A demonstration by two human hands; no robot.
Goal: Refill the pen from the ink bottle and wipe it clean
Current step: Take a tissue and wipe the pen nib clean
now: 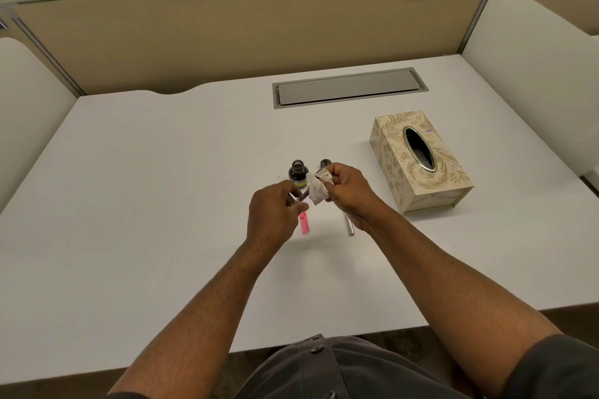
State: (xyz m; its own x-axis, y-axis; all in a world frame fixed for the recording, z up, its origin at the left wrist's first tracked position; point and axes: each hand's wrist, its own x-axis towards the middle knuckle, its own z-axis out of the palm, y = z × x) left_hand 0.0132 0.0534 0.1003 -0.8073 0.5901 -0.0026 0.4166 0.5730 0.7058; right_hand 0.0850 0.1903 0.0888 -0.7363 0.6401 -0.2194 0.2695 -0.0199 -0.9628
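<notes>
My left hand (274, 214) grips the clear inner section of the pen (299, 199), its tip pointing up and right. My right hand (348, 189) holds a crumpled white tissue (319, 188) with dark ink spots, pressed around the pen's tip. The open dark ink bottle (298, 172) stands on the white desk (162, 204) just behind my hands. Its cap (325, 162) sits to the right of it, partly behind my right fingers. A pink pen barrel (304, 223) lies under my left hand. A silvery pen cap (350, 227) lies under my right wrist.
A patterned cream tissue box (418, 162) stands to the right of my hands. A grey cable hatch (350, 87) is set in the desk's far side. Beige partition walls enclose the back, with white side panels left and right.
</notes>
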